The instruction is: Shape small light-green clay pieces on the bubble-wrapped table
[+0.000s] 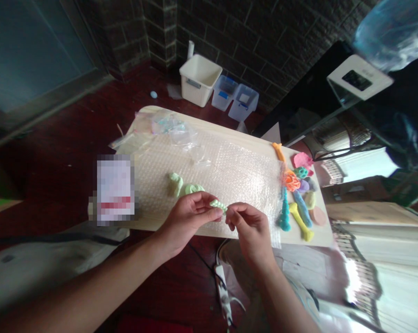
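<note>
A small light green twisted piece of what looks like modelling clay (217, 204) is held above the near side of the table. My left hand (190, 218) pinches it between thumb and fingers. At the right end of the piece, my right hand (249, 229) is closed in a pinch on its tip. Just beyond my left hand, a round light green lump (193, 188) lies on the bubble wrap (236, 169), partly covered by my fingers. Left of that lump is a curved light green piece (176, 183).
Colourful clay shapes crowd the table's right end, among them an orange ball (292, 181), a teal stick (284, 212) and a yellow bone shape (301, 223). Clear plastic bags (181, 134) lie at the far left. Bins (199, 83) stand on the floor behind; a power strip (223, 291) lies below.
</note>
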A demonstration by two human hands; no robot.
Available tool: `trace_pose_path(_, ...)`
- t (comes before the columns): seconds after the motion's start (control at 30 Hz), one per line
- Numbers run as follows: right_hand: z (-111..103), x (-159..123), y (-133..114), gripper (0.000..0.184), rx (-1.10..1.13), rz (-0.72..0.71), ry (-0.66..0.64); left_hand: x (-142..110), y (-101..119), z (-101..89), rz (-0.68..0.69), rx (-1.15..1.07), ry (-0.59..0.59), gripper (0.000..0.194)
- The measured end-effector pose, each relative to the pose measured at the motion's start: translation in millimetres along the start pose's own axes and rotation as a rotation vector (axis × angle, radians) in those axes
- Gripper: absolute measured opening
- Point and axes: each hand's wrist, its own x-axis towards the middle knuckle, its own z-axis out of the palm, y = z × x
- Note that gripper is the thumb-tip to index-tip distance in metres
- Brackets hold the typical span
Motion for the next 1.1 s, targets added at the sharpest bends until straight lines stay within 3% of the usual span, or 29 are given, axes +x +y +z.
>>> trace_pose_path(0.57,0.1,0.6,-0.1,0.019,0.055,0.02,0.024,-0.4,3.5,1.3,-0.043,-0.039,0.021,0.028)
trace_pose_path(0.73,0.5,-4.8,2.4,0.03,-0.067,-0.107,-0.01,-0.5,3.4,1.3,-0.071,-0.085,0.035,0.028)
trace_pose_path(0.87,-0.4,-10.5,5.9,0.021,-0.244,-0.218,-0.023,-3.1,1.1,3.4,-0.072,-0.088,0.032,0.026)
trace_pose_path(1.1,-8.3,-9.2,3.6,0.023,-0.246,-0.266,-0.045,-4.0,0.3,5.1,-0.068,-0.054,-0.062,0.02)
